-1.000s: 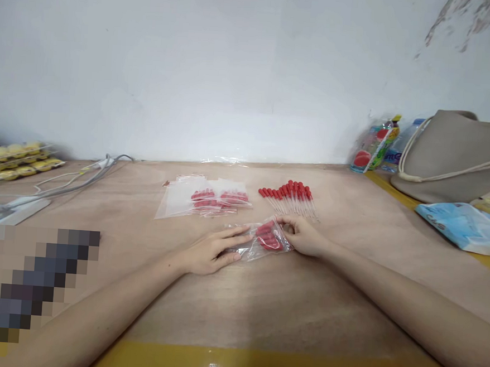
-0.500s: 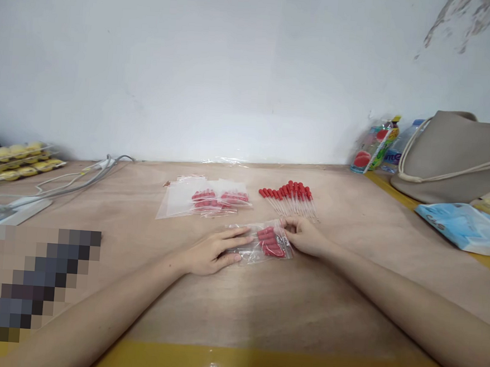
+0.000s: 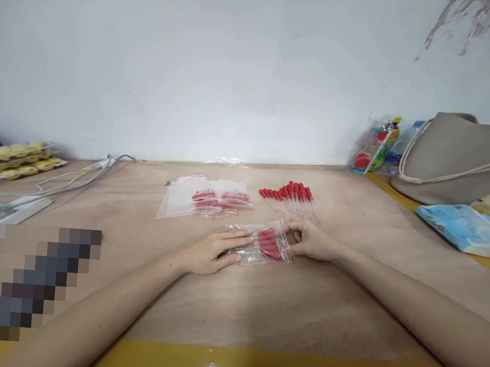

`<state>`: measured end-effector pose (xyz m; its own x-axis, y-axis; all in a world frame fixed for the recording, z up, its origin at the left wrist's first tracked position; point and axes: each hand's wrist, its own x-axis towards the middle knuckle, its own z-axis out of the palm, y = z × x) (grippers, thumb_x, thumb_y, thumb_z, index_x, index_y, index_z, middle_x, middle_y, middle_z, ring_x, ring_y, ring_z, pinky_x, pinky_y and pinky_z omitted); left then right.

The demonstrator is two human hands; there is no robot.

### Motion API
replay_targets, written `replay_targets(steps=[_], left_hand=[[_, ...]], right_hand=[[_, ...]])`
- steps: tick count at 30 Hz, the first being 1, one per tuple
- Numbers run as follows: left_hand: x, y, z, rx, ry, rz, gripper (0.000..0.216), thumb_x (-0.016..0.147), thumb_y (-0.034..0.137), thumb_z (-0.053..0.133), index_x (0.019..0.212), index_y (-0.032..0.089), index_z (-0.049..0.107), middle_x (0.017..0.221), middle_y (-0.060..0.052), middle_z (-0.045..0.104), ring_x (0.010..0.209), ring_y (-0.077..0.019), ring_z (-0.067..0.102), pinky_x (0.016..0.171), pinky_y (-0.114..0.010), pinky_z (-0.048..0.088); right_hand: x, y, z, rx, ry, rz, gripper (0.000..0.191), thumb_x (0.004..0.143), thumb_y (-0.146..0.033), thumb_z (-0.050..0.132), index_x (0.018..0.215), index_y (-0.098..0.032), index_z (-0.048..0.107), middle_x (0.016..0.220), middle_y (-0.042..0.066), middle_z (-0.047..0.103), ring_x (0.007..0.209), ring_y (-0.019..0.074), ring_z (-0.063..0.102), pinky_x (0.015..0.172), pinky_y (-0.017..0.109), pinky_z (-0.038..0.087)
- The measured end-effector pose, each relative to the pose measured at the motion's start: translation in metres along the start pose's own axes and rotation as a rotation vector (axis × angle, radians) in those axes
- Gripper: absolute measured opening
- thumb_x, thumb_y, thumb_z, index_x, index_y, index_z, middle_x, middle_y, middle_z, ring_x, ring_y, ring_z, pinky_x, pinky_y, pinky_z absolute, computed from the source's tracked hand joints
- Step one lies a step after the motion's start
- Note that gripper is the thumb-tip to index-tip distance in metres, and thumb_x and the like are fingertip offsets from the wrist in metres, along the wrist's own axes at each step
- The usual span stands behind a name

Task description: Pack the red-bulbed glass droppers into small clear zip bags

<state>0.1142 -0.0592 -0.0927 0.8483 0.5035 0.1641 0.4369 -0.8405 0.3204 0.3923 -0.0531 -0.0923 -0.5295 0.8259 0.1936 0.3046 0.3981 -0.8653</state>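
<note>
A clear zip bag (image 3: 250, 256) lies on the table between my hands, with several red-bulbed droppers (image 3: 269, 243) inside it, bulbs to the right. My left hand (image 3: 213, 252) rests flat on the bag's left end, fingers stretched out. At the bag's right, zip-lined end, my right hand (image 3: 310, 239) is closed, thumb and fingers pinching the edge. Behind my right hand, loose droppers (image 3: 290, 193) lie side by side, red bulbs toward the wall. Farther left is a pile of filled bags (image 3: 221, 198) on flat whitish bags (image 3: 174, 200).
A power strip (image 3: 20, 210) with grey cables (image 3: 90, 179) and yellow items in clear packs (image 3: 24, 159) lie on the left. To the right stand a bottle in plastic wrap (image 3: 368, 150), a grey-beige bag (image 3: 456, 159) and a blue packet (image 3: 464, 227). A white wall (image 3: 236, 71) closes the back.
My right hand has shifted slightly right and its fingers have moved along the bag's zip end, which now lifts and bends a little. My left hand stays in place.
</note>
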Motion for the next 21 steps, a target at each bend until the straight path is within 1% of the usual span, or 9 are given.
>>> replay_targets(steps=[3, 7, 9, 11, 14, 16, 18, 20, 21], left_hand=[[0.0, 0.0, 0.0, 0.002, -0.001, -0.001, 0.046, 0.093, 0.033, 0.042, 0.138, 0.03, 0.031, 0.144, -0.003, 0.033, 0.131, -0.0204, 0.032, 0.109, -0.041, 0.028], [0.0, 0.001, 0.0, -0.002, -0.009, -0.01, 0.046, 0.092, 0.032, 0.042, 0.138, 0.029, 0.032, 0.144, -0.004, 0.033, 0.132, -0.0202, 0.032, 0.109, -0.041, 0.028], [0.0, 0.001, 0.0, -0.015, -0.009, -0.012, 0.047, 0.092, 0.032, 0.043, 0.138, 0.029, 0.032, 0.144, -0.004, 0.032, 0.132, -0.02, 0.031, 0.109, -0.041, 0.027], [0.0, 0.001, 0.0, -0.035, -0.008, -0.01, 0.048, 0.092, 0.032, 0.042, 0.138, 0.029, 0.03, 0.145, -0.003, 0.03, 0.133, -0.0198, 0.029, 0.109, -0.041, 0.027], [-0.002, -0.001, 0.001, -0.052, 0.018, -0.018, 0.05, 0.092, 0.033, 0.044, 0.139, 0.029, 0.028, 0.147, -0.003, 0.026, 0.135, -0.0204, 0.025, 0.11, -0.041, 0.025], [-0.003, -0.002, 0.002, -0.045, 0.057, -0.04, 0.054, 0.091, 0.035, 0.046, 0.14, 0.028, 0.026, 0.149, -0.004, 0.021, 0.136, -0.022, 0.02, 0.111, -0.041, 0.023], [-0.004, -0.002, 0.002, -0.033, 0.101, -0.067, 0.056, 0.09, 0.035, 0.046, 0.141, 0.026, 0.024, 0.15, -0.005, 0.016, 0.137, -0.0236, 0.017, 0.111, -0.042, 0.022], [-0.004, -0.002, 0.003, -0.022, 0.145, -0.081, 0.055, 0.091, 0.033, 0.045, 0.141, 0.025, 0.024, 0.15, -0.006, 0.017, 0.137, -0.0242, 0.017, 0.111, -0.043, 0.022], [-0.004, -0.002, 0.004, -0.014, 0.174, -0.085, 0.054, 0.091, 0.032, 0.045, 0.14, 0.025, 0.025, 0.149, -0.007, 0.02, 0.136, -0.0242, 0.019, 0.11, -0.043, 0.023]], right_hand=[[0.0, 0.003, -0.007, 0.134, -0.036, 0.142, 0.03, 0.053, -0.031, 0.077, 0.076, -0.017, 0.064, 0.069, -0.002, 0.06, 0.056, 0.0078, 0.049, 0.047, 0.018, 0.038], [0.002, 0.01, -0.01, 0.282, 0.147, 0.387, 0.037, 0.064, -0.042, 0.069, 0.088, -0.018, 0.056, 0.059, -0.005, 0.058, 0.038, 0.004, 0.038, 0.033, 0.015, 0.023], [0.003, 0.011, -0.004, 0.279, 0.157, 0.402, 0.036, 0.067, -0.044, 0.066, 0.09, -0.018, 0.057, 0.061, -0.003, 0.061, 0.039, 0.0047, 0.041, 0.035, 0.016, 0.028], [0.005, 0.01, 0.003, 0.282, 0.086, 0.338, 0.029, 0.067, -0.042, 0.067, 0.08, -0.017, 0.06, 0.066, -0.001, 0.063, 0.05, 0.0071, 0.051, 0.045, 0.018, 0.039], [0.005, 0.007, 0.012, 0.294, 0.061, 0.266, 0.023, 0.066, -0.037, 0.068, 0.066, -0.016, 0.058, 0.062, -0.002, 0.061, 0.057, 0.0089, 0.055, 0.054, 0.021, 0.044], [0.004, 0.005, 0.015, 0.378, 0.072, 0.281, 0.021, 0.068, -0.036, 0.067, 0.069, -0.017, 0.058, 0.062, -0.003, 0.061, 0.057, 0.0094, 0.056, 0.054, 0.021, 0.045], [0.003, 0.004, 0.015, 0.534, 0.073, 0.306, 0.02, 0.069, -0.035, 0.065, 0.077, -0.018, 0.059, 0.069, -0.001, 0.065, 0.061, 0.0114, 0.06, 0.058, 0.024, 0.049], [0.003, 0.005, 0.01, 0.674, 0.127, 0.317, 0.019, 0.07, -0.032, 0.064, 0.082, -0.019, 0.059, 0.072, 0.0, 0.067, 0.062, 0.013, 0.062, 0.057, 0.026, 0.051], [0.004, 0.005, 0.005, 0.712, 0.171, 0.319, 0.017, 0.071, -0.03, 0.063, 0.082, -0.019, 0.059, 0.069, 0.0, 0.066, 0.058, 0.013, 0.062, 0.053, 0.025, 0.051]])
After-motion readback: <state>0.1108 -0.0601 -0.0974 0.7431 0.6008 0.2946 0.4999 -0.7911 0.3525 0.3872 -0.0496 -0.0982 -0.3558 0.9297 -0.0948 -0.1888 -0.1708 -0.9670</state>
